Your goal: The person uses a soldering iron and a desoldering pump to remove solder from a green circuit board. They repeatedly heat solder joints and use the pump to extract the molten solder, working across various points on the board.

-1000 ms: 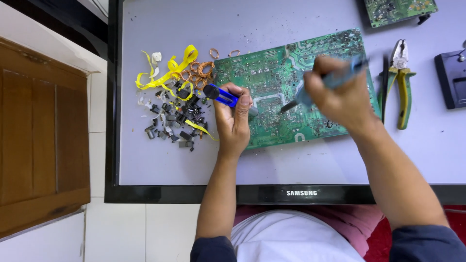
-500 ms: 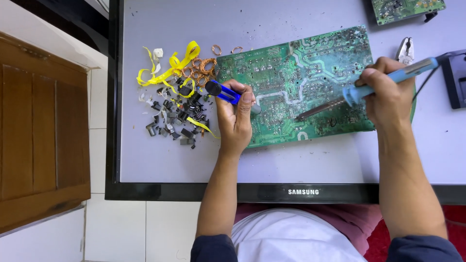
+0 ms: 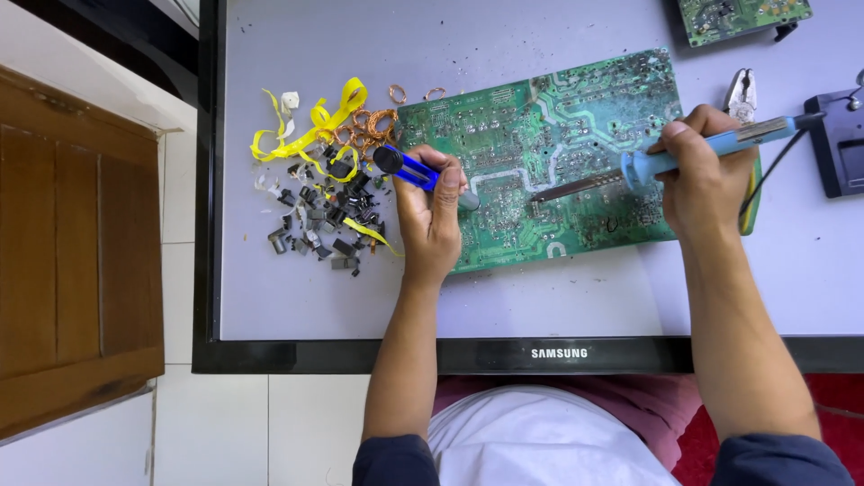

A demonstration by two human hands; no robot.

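A green circuit board [image 3: 549, 126] lies solder side up on a grey panel [image 3: 540, 288] framed in black. My left hand [image 3: 430, 216] grips a blue-handled desoldering pump [image 3: 416, 170], its tip down on the board's left part. My right hand [image 3: 706, 175] holds a light blue soldering iron [image 3: 693, 153]; its metal tip rests on the board's middle, pointing left toward the pump.
A heap of small dark removed parts [image 3: 324, 216], yellow tape strips [image 3: 306, 126] and copper wire coils [image 3: 373, 121] lies left of the board. Pliers [image 3: 740, 90] sit behind my right hand. A second green board [image 3: 742, 16] is at top right, a black holder [image 3: 837, 148] at far right. A wooden cabinet [image 3: 81, 252] stands left.
My right hand has swung the soldering iron from a steep angle over the board to lie flatter, moving right, with the tip now on the board's middle. My left hand stays put.
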